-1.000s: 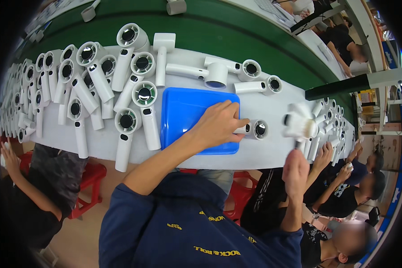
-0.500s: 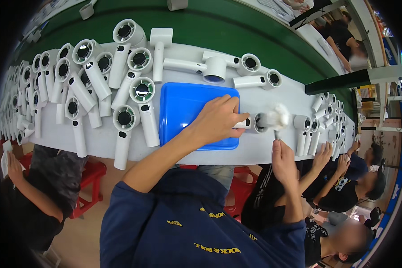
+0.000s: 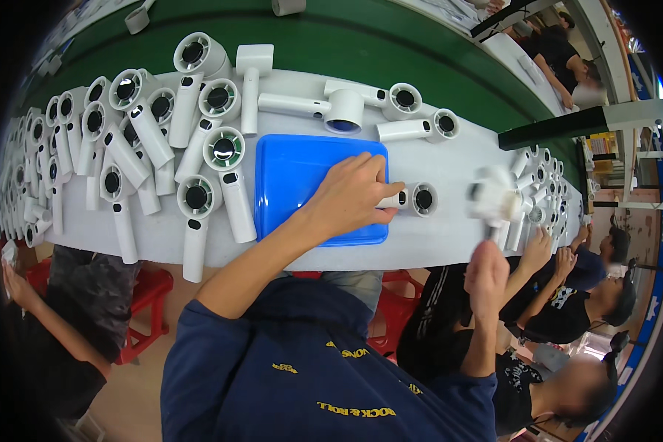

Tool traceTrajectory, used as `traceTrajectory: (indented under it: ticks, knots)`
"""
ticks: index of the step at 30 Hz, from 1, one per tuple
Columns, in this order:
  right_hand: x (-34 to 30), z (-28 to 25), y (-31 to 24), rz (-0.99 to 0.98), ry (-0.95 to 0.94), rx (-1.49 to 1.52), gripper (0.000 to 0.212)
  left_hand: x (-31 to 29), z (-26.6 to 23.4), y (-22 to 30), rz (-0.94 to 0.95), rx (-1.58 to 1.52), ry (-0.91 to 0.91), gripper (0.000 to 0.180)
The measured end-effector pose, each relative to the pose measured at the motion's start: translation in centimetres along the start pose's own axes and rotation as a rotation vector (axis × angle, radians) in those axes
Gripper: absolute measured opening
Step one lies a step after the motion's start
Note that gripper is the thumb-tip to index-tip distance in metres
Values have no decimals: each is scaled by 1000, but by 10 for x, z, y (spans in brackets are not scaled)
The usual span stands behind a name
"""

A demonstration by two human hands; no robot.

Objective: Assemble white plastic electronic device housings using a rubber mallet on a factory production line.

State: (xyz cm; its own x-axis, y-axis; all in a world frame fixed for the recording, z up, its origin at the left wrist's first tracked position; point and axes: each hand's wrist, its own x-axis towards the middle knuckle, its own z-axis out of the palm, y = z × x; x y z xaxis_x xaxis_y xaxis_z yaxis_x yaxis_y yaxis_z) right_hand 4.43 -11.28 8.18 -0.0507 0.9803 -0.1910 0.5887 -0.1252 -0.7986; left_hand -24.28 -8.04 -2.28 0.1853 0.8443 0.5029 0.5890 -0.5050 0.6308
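Observation:
My left hand (image 3: 357, 193) reaches over a blue tray (image 3: 280, 158) and is closed around the handle of a white handheld fan (image 3: 423, 200). The fan lies on its side, its round head pointing right past the tray's edge, and the hand hides most of the handle. To the right, my right hand (image 3: 487, 272) grips the dark handle of a white-headed brush (image 3: 493, 197), held raised over the table. Motion smears the brush head, so its exact shape is unclear.
Many white handheld fans (image 3: 196, 197) crowd the table's left side. More fans (image 3: 344, 112) lie behind the tray, and another group (image 3: 541, 184) sits at the right. A green belt (image 3: 331, 44) runs beyond. Neighbouring workers' hands (image 3: 538, 250) are close at right.
The brush and my right hand have swung right, away from the fan, whose head is now uncovered. My left hand keeps its hold. The view has shifted slightly.

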Motion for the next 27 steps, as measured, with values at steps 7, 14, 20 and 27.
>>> traceTrajectory:
  ticks: [7,14,20,27]
  knots:
    - [10,23,40,-218,-67,-370,42,2,0,1,15,18,-3,40]
    - [-4,26,24,-418,176,-341,39,2,1,3,2,-15,10,39]
    - [-7,17,-1,-39,-4,173,42,-2,1,0,15,-5,-2,40]
    - [25,45,27,-152,-65,-288,40,2,-2,1,59,38,-22,40]
